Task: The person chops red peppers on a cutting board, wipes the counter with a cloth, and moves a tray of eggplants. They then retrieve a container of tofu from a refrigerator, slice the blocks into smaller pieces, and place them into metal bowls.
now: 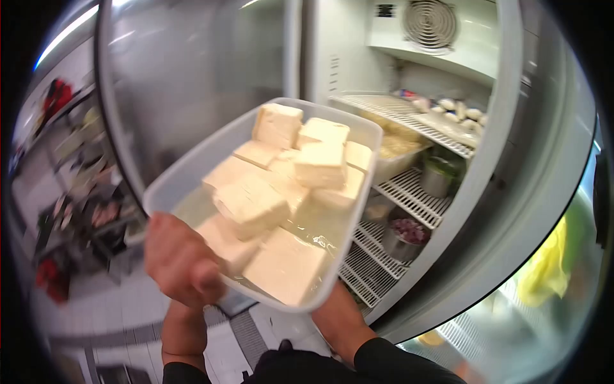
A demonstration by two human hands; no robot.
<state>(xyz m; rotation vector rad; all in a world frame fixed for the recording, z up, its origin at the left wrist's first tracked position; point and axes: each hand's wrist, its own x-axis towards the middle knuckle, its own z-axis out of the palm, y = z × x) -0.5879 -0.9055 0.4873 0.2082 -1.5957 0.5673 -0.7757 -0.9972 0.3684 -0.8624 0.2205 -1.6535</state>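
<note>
A translucent white plastic tub (173, 185) is held up in front of the body, tilted. Several pale cream blocks, tofu-like (249, 201), lie in it in shallow cloudy liquid. My left hand (182, 259) is closed round the tub's near left corner, its fingers curled over the rim and slightly blurred. On the right, my right forearm (342, 320) reaches up beneath the tub's near right side; the tub hides that hand and its fingers.
An open upright fridge (508, 128) stands ahead to the right, with wire shelves (416, 201) holding tubs and metal pots (403, 240). A closed steel door (198, 70) is to its left. Cluttered racks (83, 205) stand far left. A glass-fronted lit cabinet (511, 307) is at lower right.
</note>
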